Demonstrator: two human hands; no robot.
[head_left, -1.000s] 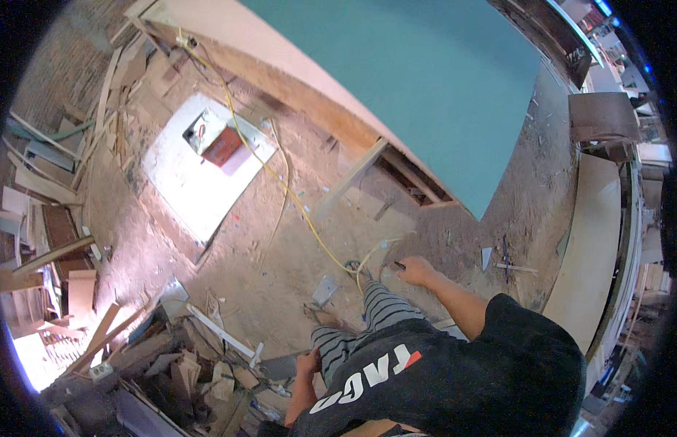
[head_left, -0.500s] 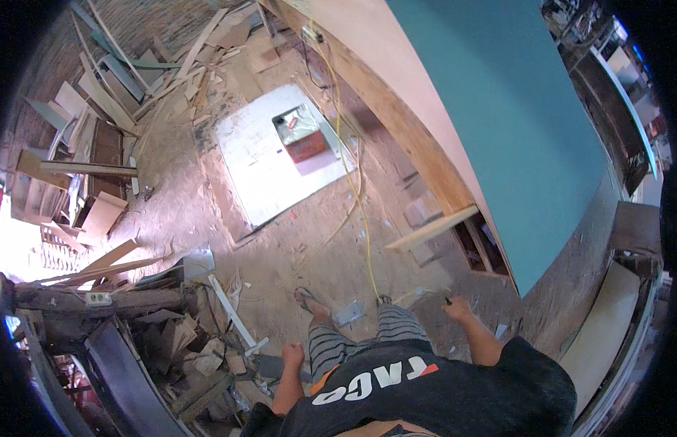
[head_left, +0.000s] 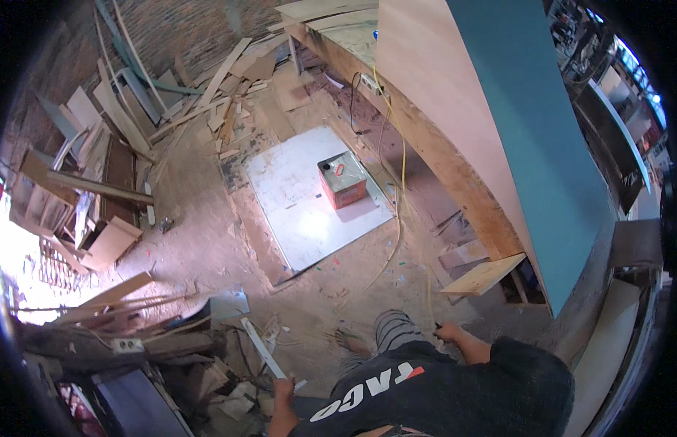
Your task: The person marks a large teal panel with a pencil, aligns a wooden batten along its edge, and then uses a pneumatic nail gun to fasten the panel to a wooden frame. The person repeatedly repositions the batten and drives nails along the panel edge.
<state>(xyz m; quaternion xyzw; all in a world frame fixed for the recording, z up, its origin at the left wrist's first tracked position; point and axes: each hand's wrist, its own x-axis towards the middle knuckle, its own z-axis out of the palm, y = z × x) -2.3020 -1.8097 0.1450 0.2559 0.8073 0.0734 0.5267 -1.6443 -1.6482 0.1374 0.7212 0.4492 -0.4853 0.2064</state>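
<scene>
My right hand (head_left: 447, 333) is closed around a small dark piece, which looks like the end of a thin yellow cord (head_left: 404, 156). That cord hangs from the bench on the right and turns faint near the hand. My left hand (head_left: 284, 387) hangs low, its fingers curled. In the picture it overlaps the lower end of a white strip (head_left: 260, 349); I cannot tell whether they touch, and nothing shows in its grasp. Ahead, a square red tin (head_left: 343, 191) with a silvery top sits on a white board (head_left: 287, 211) on the floor.
A long wooden bench (head_left: 455, 186) carries large pink (head_left: 433, 80) and teal (head_left: 513, 109) sheets on the right. A plank (head_left: 484, 277) juts from its near end. Wood offcuts (head_left: 236, 73) lie at the back; a scrap pile (head_left: 222, 390) and a socket block (head_left: 127, 346) are at the near left.
The view has tilted up, so the scene sits lower and farther right. My left hand now overlaps the white strip's end in the picture. My right hand keeps hold of the dark piece.
</scene>
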